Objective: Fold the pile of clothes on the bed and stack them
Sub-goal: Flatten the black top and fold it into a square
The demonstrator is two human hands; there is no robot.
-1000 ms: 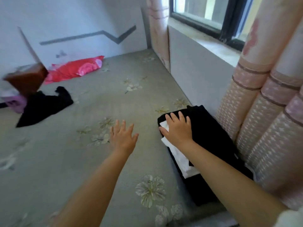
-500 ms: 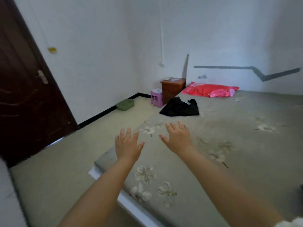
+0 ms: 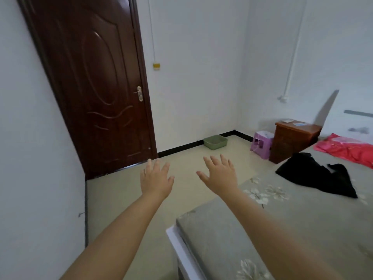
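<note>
A crumpled black garment [image 3: 316, 174] lies unfolded on the grey flowered bed [image 3: 292, 225], near its far left edge. My left hand [image 3: 156, 178] hangs in the air over the floor, fingers spread, holding nothing. My right hand [image 3: 221, 174] is stretched out beside it near the bed's corner, fingers also spread and empty. Both hands are well short of the black garment, which is to their right. The folded stack is out of view.
A red pillow [image 3: 349, 148] lies at the bed's head. A brown nightstand [image 3: 292, 140], a purple stool [image 3: 261, 143] and a green basin [image 3: 215, 141] stand on the floor. A dark wooden door [image 3: 96, 87] is shut at the left.
The view has swung left, from the folded black and white stack by the curtain to the door side. My right hand has left the stack; both hands now hang empty in the air.
</note>
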